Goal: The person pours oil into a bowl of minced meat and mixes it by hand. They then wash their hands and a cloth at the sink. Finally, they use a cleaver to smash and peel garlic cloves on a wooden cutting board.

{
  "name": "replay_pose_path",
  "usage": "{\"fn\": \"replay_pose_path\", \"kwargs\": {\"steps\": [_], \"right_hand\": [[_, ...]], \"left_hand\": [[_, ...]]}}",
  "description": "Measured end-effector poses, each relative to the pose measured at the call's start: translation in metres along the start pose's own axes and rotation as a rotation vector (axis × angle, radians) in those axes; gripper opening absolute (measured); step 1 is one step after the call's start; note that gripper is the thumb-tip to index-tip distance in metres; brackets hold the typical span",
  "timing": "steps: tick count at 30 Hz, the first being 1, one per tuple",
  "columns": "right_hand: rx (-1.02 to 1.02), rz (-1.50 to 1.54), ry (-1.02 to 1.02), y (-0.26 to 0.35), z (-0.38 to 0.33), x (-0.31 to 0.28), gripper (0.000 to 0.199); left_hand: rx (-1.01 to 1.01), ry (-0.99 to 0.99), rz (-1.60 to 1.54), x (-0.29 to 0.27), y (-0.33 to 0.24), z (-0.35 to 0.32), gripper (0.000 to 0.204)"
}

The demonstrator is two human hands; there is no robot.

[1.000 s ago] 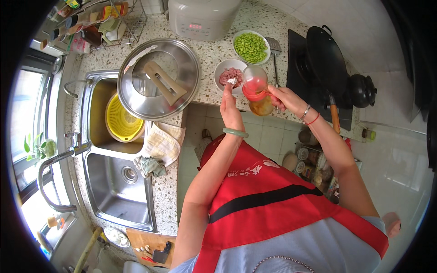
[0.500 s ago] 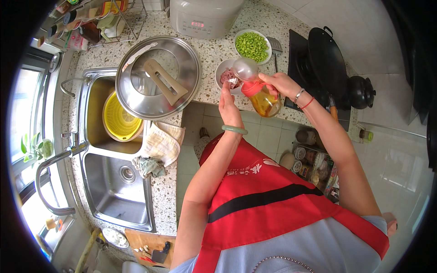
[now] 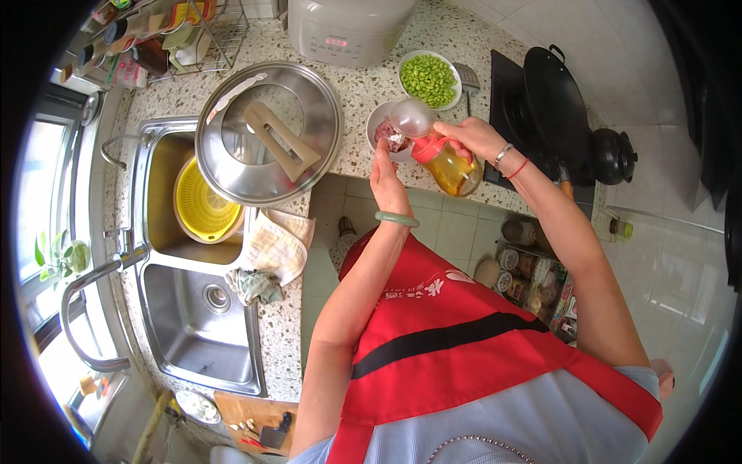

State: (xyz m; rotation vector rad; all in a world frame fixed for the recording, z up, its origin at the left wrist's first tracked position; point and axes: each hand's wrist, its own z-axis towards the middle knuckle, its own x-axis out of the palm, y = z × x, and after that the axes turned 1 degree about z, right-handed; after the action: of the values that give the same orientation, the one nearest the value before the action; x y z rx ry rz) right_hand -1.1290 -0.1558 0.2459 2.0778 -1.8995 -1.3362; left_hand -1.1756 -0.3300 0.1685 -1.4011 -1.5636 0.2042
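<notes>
A white bowl (image 3: 372,129) of raw meat with white powder on it rests near the counter's front edge. At its near rim, my left hand (image 3: 388,185) grips the bowl with fingers up along the side. My right hand (image 3: 478,139) is closed round the red neck of a glass oil bottle (image 3: 450,170) holding yellow oil. The bottle leans left, its mouth toward the bowl, and its clear domed cap hangs over the bowl and hides part of the meat. I cannot make out a stream of oil.
A bowl of green beans (image 3: 429,80) and a spatula (image 3: 467,76) lie behind. A black wok (image 3: 558,97) stands on the stove at right. To the left are a large pot lid (image 3: 224,166), a sink (image 3: 197,340) with a yellow colander (image 3: 202,201), and a rice cooker (image 3: 348,27).
The oil bottle has tilted a little further to the left, its base swinging right and its cap shifting left. My left hand has stayed at the bowl.
</notes>
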Motion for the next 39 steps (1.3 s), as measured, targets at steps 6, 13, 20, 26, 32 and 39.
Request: {"fn": "replay_pose_path", "kwargs": {"steps": [6,13,20,26,32,39], "right_hand": [[-0.013,-0.082,-0.020,-0.002,0.006,-0.001,0.060],[0.001,-0.118,-0.031,0.014,0.001,-0.001,0.057],[0.018,-0.130,-0.014,0.019,0.001,-0.004,0.056],[0.027,-0.133,-0.008,0.022,0.001,-0.004,0.056],[0.010,-0.101,-0.026,0.021,0.007,-0.007,0.055],[-0.003,-0.118,-0.062,0.022,0.008,-0.010,0.056]], "left_hand": [[-0.009,0.029,-0.023,0.002,-0.002,-0.001,0.057],[-0.006,0.053,0.006,-0.001,0.000,0.002,0.057],[-0.018,0.048,0.018,0.002,-0.005,0.001,0.057],[-0.028,0.050,0.007,0.000,0.001,0.005,0.058],[-0.013,0.049,-0.022,0.004,0.000,0.005,0.059],[-0.026,0.056,-0.026,0.005,0.000,0.005,0.059]]}}
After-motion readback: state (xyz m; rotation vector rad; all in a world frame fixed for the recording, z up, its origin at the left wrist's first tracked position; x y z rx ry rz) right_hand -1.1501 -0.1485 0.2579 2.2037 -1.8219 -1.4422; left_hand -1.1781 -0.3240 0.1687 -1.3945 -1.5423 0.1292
